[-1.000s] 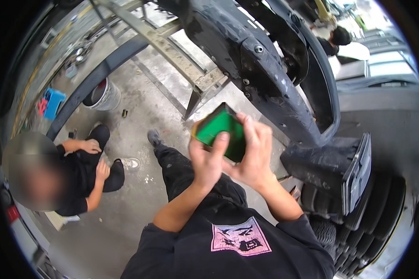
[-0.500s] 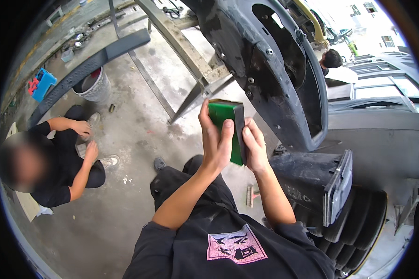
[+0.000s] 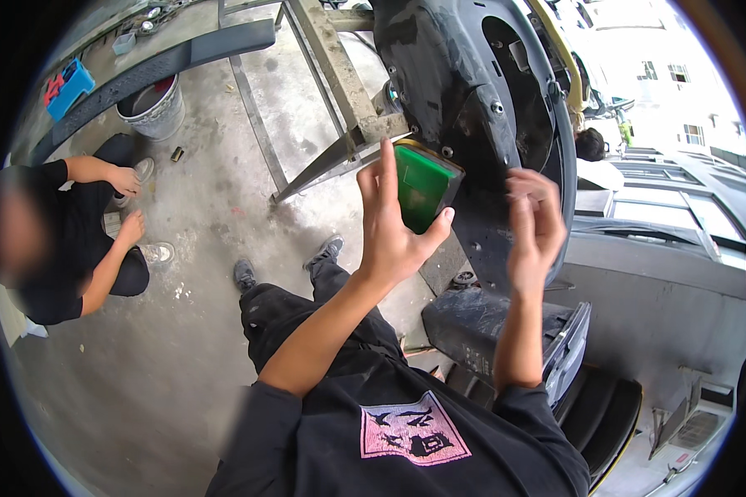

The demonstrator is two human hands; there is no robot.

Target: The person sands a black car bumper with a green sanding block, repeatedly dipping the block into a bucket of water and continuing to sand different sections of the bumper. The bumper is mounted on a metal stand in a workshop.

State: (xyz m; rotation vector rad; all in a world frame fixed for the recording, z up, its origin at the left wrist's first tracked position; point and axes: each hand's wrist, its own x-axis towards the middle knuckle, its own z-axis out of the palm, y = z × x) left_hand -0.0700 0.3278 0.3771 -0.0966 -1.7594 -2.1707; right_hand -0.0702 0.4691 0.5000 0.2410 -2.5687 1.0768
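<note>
A green block with a dark side layer, like a sanding block [image 3: 423, 184], is in my left hand [image 3: 389, 228]. My left thumb reaches round its lower right side and the fingers lie along its left edge. My right hand [image 3: 535, 228] is raised apart from the block, its fingers loosely bent and their tips blurred. Nothing shows in it. Behind it, from my view, stands a large dark moulded plastic panel [image 3: 452, 83], like a car bumper, with holes and fasteners, against a metal stand [image 3: 340, 79].
A black wheeled bin [image 3: 468, 323] lies by my right side. At left a person [image 3: 58, 248] sits low near a bucket [image 3: 159, 116], a blue and red box [image 3: 70, 87] and a long dark strip [image 3: 157, 74]. Another person's head [image 3: 589, 144] shows beyond the panel.
My right hand has let go of the block and moved right, in front of the panel. The block has tilted in my left hand, and the view has shifted.
</note>
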